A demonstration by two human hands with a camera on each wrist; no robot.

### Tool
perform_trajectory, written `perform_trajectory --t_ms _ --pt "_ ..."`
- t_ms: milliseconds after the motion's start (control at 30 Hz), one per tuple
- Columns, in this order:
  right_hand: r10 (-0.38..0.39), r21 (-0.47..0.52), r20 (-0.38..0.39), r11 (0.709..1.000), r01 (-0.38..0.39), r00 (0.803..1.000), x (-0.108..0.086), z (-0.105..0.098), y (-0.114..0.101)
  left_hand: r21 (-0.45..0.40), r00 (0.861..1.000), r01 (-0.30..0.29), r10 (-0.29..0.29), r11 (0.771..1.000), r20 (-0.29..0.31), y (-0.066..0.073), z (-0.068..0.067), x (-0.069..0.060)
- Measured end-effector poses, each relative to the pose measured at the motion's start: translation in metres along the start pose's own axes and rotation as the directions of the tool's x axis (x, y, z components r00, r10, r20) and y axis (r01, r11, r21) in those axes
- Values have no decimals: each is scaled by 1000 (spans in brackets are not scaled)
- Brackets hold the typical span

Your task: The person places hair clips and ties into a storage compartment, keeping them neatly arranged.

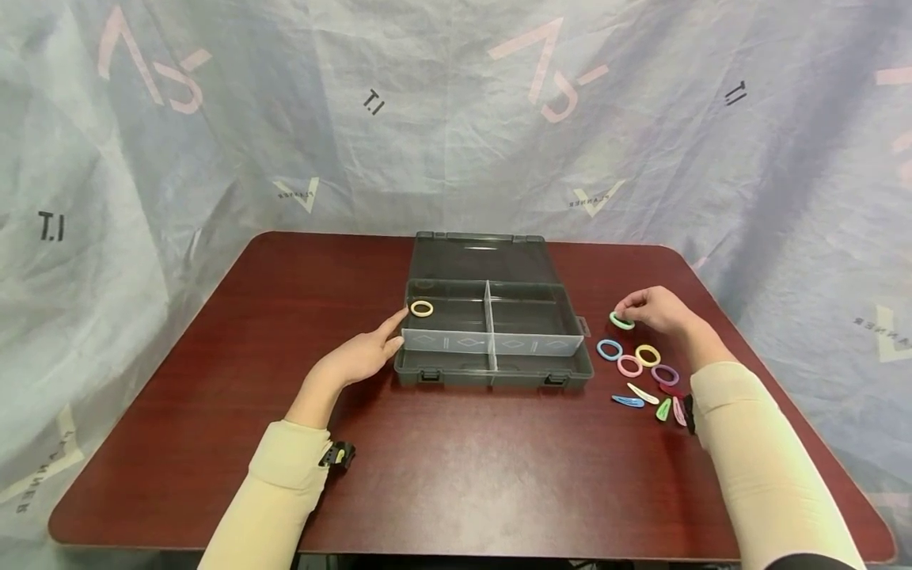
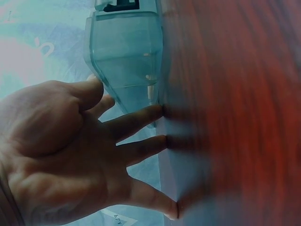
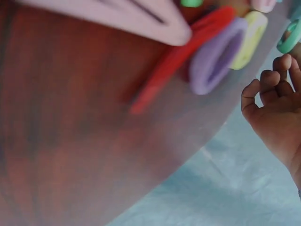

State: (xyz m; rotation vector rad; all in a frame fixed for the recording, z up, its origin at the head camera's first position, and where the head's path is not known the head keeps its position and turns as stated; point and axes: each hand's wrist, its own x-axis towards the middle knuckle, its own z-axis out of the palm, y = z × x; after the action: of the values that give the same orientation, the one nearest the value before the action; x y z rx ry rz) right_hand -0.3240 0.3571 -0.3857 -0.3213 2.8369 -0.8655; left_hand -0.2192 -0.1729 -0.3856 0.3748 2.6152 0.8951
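The mint-green ring [image 1: 622,325] sits at the far end of the loose pieces, right of the open divided box [image 1: 463,379]; being round, it has no long axis. The right hand [image 1: 661,309], nearer to it, pinches its far rim between thumb and fingers; whether it is off the table [image 1: 499,475], I cannot tell. A yellow ring [image 1: 422,315] lies in the far-left compartment. The left hand [image 1: 359,357], fingers extended and grasping nothing, rests against the box's left side.

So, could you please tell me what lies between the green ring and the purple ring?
In the head view, a yellow ring on the table lies between the green ring and purple ring.
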Motion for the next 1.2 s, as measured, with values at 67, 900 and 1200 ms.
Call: perform_trajectory --t_ms 67,900,1200 --pt "-19 -20 -22 1000 19 1000 3 -4 -8 -4 1000 1 -1 1000 0 -1 0 1" --pt "-245 31 46 969 244 968 80 38 -163 5 1000 22 -21 1000 -20 2 8 -1" --pt "-270 90 130 961 260 954 91 62 -192 13 999 21 -21 1000 -30 6 11 1"
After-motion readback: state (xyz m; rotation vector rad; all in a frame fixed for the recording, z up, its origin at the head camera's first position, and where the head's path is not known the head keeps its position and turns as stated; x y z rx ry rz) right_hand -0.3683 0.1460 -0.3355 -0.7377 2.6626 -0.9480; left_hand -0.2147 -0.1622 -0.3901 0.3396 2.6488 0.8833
